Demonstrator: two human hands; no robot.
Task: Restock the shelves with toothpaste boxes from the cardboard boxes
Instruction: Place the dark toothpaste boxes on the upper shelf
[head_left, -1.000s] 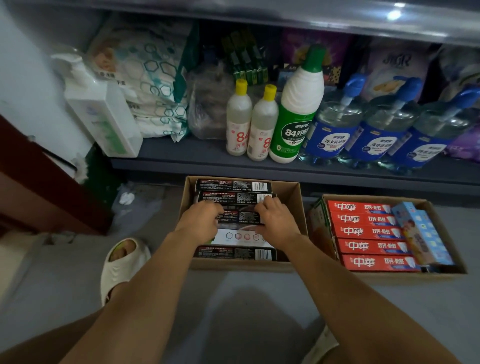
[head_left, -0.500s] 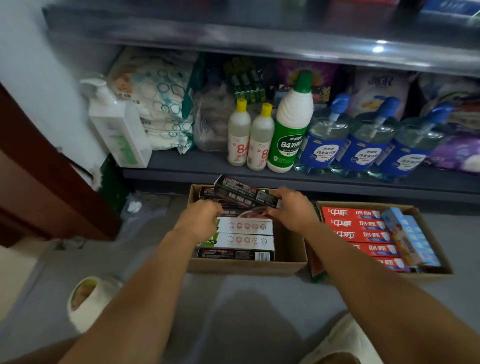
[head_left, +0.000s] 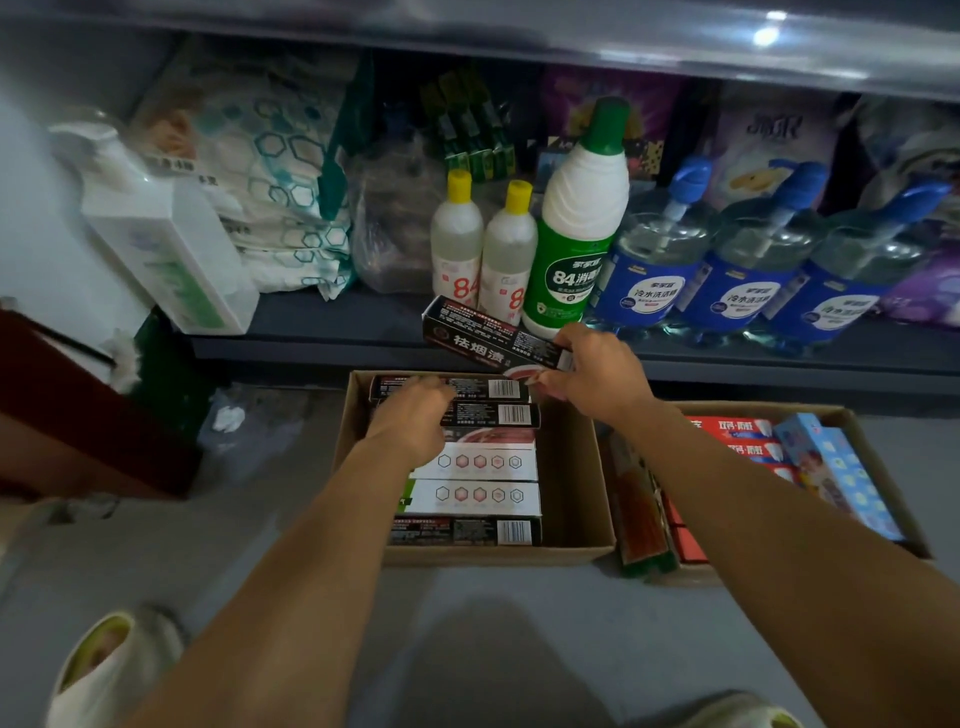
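Note:
An open cardboard box (head_left: 574, 478) on the floor holds black and white toothpaste boxes lying flat. My right hand (head_left: 597, 376) grips one end of a black toothpaste box (head_left: 483, 340) and holds it tilted above the carton, level with the shelf edge (head_left: 322, 343). My left hand (head_left: 413, 418) reaches down into the carton and rests with curled fingers on another black toothpaste box (head_left: 488, 414); whether it grips that box I cannot tell. A second cardboard box (head_left: 878, 478) to the right holds red toothpaste boxes (head_left: 727, 427) and light blue ones.
The low shelf carries a white pump bottle (head_left: 166, 254), tissue packs (head_left: 260, 171), two yellow-capped bottles (head_left: 457, 244), a green-capped bleach bottle (head_left: 576, 244) and three blue pump bottles (head_left: 748, 275). A dark red panel (head_left: 78, 415) stands at left. My slippered feet are on the grey floor.
My right hand has lifted the black toothpaste box higher, up out of the carton to the shelf edge. My left hand has moved further back in the carton onto another black box.

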